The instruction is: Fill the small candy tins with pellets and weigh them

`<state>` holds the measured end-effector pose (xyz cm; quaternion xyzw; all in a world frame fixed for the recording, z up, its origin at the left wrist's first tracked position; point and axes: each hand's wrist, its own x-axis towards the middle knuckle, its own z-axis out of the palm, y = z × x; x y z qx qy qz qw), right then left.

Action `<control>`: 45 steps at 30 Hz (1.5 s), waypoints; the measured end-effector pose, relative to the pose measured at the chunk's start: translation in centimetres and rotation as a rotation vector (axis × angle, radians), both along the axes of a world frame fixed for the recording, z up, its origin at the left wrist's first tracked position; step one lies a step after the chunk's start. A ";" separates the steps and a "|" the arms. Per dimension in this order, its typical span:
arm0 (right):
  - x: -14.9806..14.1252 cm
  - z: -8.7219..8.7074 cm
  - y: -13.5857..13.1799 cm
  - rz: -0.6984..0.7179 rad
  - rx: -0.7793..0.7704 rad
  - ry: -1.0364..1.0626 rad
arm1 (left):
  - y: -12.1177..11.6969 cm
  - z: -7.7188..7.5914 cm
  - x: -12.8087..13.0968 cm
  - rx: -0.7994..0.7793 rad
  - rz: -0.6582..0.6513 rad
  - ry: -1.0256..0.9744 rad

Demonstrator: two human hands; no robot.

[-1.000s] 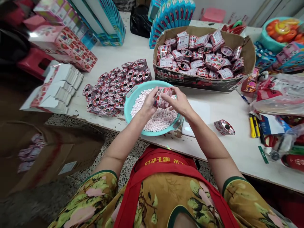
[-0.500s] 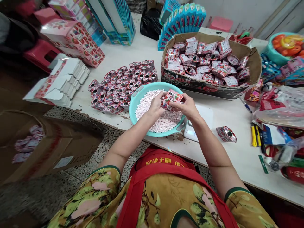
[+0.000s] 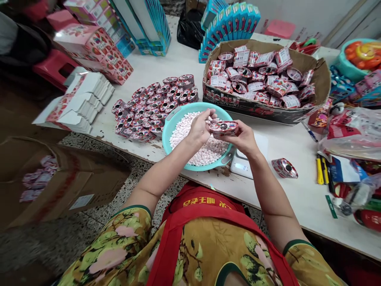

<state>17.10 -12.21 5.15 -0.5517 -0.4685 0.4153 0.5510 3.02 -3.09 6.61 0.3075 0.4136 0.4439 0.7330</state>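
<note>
My right hand (image 3: 245,139) holds a small red-and-white candy box (image 3: 224,127), its end with the dark round hole facing up. Beside the box, my left hand (image 3: 201,128) is curled, with a few pale candies at its fingers. Both hands are over a turquoise basin (image 3: 167,137) filled with pale pink candies (image 3: 205,155). Partly behind my right forearm lies a white digital scale (image 3: 241,167). One more candy box (image 3: 285,168) stands to the right of the scale, hole upward.
Left of the basin stand rows of similar boxes (image 3: 154,107). A cardboard carton (image 3: 264,109) behind holds many more. Flat white cartons (image 3: 80,101) are stacked at the left. Knives (image 3: 322,170) and plastic bags (image 3: 347,131) lie right. A large carton (image 3: 80,182) is on the floor.
The box has turned from showing its printed face to showing its holed end upward. My left hand has let go of it and sits beside it; my right hand moved slightly right.
</note>
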 end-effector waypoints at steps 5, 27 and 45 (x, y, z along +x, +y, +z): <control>4.1 -1.0 -3.6 -0.305 0.014 -0.098 | 1.4 -1.9 -3.0 0.402 -0.282 0.434; 10.8 -5.9 -14.1 -0.709 -0.124 -0.321 | 1.8 -4.6 -4.7 0.567 -0.405 0.636; 11.4 -7.9 -20.3 -1.169 0.016 -0.184 | 0.5 -1.6 -1.0 0.683 -0.517 0.703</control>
